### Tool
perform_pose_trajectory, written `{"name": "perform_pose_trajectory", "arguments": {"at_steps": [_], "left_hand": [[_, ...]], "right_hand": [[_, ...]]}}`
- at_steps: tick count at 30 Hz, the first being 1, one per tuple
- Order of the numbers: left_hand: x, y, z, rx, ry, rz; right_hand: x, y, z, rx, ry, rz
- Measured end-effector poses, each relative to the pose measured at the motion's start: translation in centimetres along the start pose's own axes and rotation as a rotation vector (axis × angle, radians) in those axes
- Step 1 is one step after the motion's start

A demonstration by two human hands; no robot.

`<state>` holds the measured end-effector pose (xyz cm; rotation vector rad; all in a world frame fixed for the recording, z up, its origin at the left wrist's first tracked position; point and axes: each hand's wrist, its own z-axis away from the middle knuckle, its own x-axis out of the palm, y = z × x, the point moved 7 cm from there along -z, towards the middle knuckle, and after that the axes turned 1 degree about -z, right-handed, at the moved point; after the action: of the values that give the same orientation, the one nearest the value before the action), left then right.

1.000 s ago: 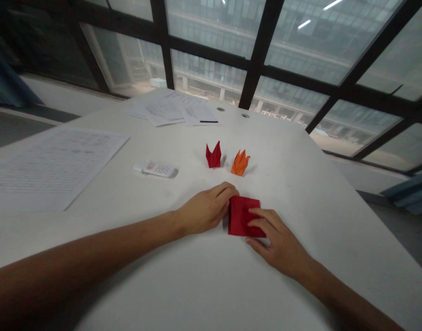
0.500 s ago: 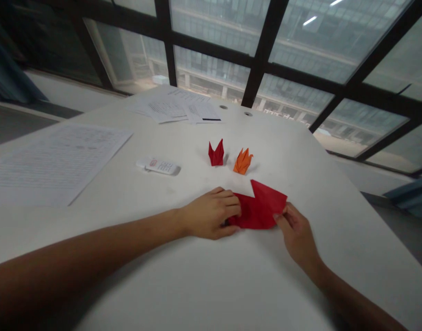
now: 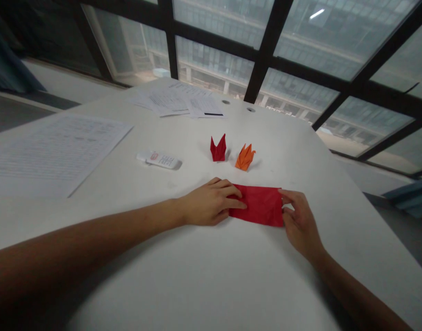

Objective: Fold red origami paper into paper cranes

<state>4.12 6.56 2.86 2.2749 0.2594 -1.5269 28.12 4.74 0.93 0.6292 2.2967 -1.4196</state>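
Tabletop, hard and white [image 3: 197,280], forms the foreground. On it lies an oblong of thin red paper, folded or creased [image 3: 262,207], the clock-face centre for all directions below. Between 3 and 4 o'clock, the right hand [image 3: 299,225] has thumb and forefinger narrowly parted at the paper's right edge; whether they pinch it cannot be told. At 9 o'clock, the left hand [image 3: 213,202] rests with fingers slightly spread over the paper's left end, pressing rather than gripping.

The step in hand appears to be aligning the oblong by its right edge. The next move would call for a steady left hand and a matched edge at the right before any crease is pressed; a slipping sheet would leave the fold askew.

Beyond, just past 11 o'clock, stands a small pointed orange paper figure [image 3: 245,157]; between 10 and 11, a red paper figure with two tall points [image 3: 218,149]. Between 9 and 10 lies a slim white plastic remote-like device [image 3: 162,159]. Farther, toward half past 10, are overlapping white printed sheets [image 3: 169,106]; at 12, dark-framed window panes [image 3: 228,55].
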Motion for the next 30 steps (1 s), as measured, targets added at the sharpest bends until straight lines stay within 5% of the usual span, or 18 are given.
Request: {"name": "perform_pose_trajectory", "arguments": {"at_steps": [22, 25, 30], "left_hand": [[-0.4, 0.3, 0.2, 0.051, 0.034, 0.093], [-0.3, 0.6, 0.2, 0.077, 0.007, 0.096], [-0.2, 1.1, 0.2, 0.128, 0.001, 0.076]], "right_hand": [[1.4, -2.8, 0.7, -0.528, -0.273, 0.549], [1.7, -2.8, 0.9, -0.527, -0.370, 0.406], [1.1, -2.4, 1.0, -0.350, -0.235, 0.312]]}}
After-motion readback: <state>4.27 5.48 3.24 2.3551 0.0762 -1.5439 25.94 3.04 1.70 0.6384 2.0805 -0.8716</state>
